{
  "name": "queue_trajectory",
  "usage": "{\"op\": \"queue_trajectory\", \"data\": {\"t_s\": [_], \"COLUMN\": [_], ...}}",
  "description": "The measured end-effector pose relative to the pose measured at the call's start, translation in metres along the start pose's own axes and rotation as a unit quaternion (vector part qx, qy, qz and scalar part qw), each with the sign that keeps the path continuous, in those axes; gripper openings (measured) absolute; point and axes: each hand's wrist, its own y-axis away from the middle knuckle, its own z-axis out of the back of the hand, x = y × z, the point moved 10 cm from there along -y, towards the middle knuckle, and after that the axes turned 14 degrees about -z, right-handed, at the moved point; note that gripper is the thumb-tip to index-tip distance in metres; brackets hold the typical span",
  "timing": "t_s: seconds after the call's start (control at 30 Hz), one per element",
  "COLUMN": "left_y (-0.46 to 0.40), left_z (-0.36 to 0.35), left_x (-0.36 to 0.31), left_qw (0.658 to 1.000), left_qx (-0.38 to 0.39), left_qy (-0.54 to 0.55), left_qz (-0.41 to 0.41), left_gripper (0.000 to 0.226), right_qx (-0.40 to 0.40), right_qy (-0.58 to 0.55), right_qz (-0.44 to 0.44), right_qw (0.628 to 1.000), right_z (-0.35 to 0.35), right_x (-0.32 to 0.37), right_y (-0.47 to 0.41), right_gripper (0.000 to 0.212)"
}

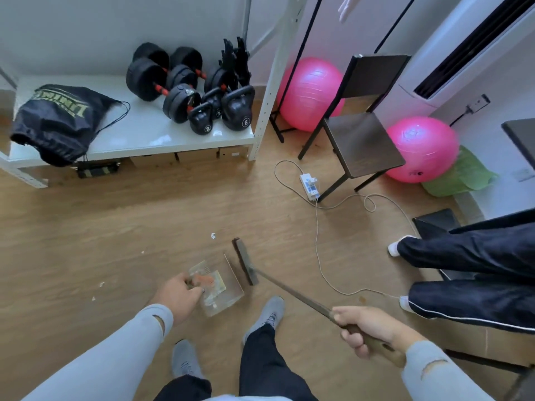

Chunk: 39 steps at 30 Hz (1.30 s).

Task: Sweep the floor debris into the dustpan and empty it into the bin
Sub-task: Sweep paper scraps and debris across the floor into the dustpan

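Wood-look floor (115, 227) is filling most of the view, lit from above. White metal shelf (150, 137) is standing at upper left, carrying a black drawstring bag (58, 120), dumbbells (162, 79) and kettlebells (237, 108). Two pink exercise balls (309, 91) are sitting at upper right, with a dark chair (362, 140) standing between them. A second person's dark-trousered legs (474, 273) are entering from the right edge. White power strip (309, 185) is lying by the chair leg, its cord (318, 241) trailing across the floor.

Clear dustpan (223, 287) is resting on the floor just ahead of the wearer's grey shoes (269, 314), holding orange and pale scraps. Left hand (179, 296) is curling its fingers round the dustpan's near edge. Broom (246, 261) head is lying on the floor beside the dustpan's far lip, apparently touching it. Right hand (364, 328) is gripping the broom handle, fingers wrapped fully round.

Paper bits (213, 235) are lying scattered on the floor, left and ahead of the dustpan.
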Motion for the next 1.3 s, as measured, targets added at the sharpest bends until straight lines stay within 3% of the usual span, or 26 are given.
{"op": "queue_trajectory", "data": {"t_s": [0.2, 0.27, 0.33, 0.5, 0.73, 1.07, 1.13, 1.23, 1.3], "left_y": [0.028, 0.027, 0.023, 0.0, -0.048, -0.063, -0.068, -0.072, -0.071], "left_z": [0.048, 0.059, 0.066, 0.068, 0.075, 0.079, 0.086, 0.094, 0.093], "left_x": [0.019, 0.03, 0.04, 0.045, 0.024, 0.037, 0.042, 0.046, 0.047], "left_qw": [0.99, 0.984, 0.977, 0.961, 0.961, 0.961, 0.96, 0.961, 0.962], "left_qx": [-0.078, -0.096, -0.117, -0.16, -0.167, -0.165, -0.171, -0.171, -0.17], "left_qy": [0.115, 0.143, 0.168, 0.204, 0.172, 0.137, 0.134, 0.131, 0.134], "left_qz": [0.018, 0.038, 0.057, 0.101, 0.136, 0.177, 0.179, 0.173, 0.165], "left_gripper": [0.031, 0.022, 0.011, 0.011, 0.013, 0.008, 0.01, 0.011, 0.011], "right_qx": [-0.089, -0.107, -0.125, -0.165, -0.183, -0.111, -0.072, -0.043, -0.041], "right_qy": [0.136, 0.157, 0.164, 0.228, 0.34, 0.528, 0.511, 0.402, 0.401], "right_qz": [0.118, 0.14, 0.151, 0.171, 0.177, 0.096, 0.076, 0.042, 0.053], "right_qw": [0.98, 0.972, 0.967, 0.944, 0.905, 0.837, 0.853, 0.914, 0.914], "right_z": [-0.044, -0.058, -0.067, -0.079, -0.101, -0.13, -0.112, -0.065, -0.055], "right_x": [0.052, 0.079, 0.111, 0.211, 0.322, 0.298, 0.304, 0.317, 0.312], "right_y": [0.046, 0.041, 0.03, 0.013, -0.023, -0.025, -0.001, 0.031, 0.042], "right_gripper": [0.028, 0.027, 0.022, 0.013, 0.027, 0.028, 0.026, 0.03, 0.033]}}
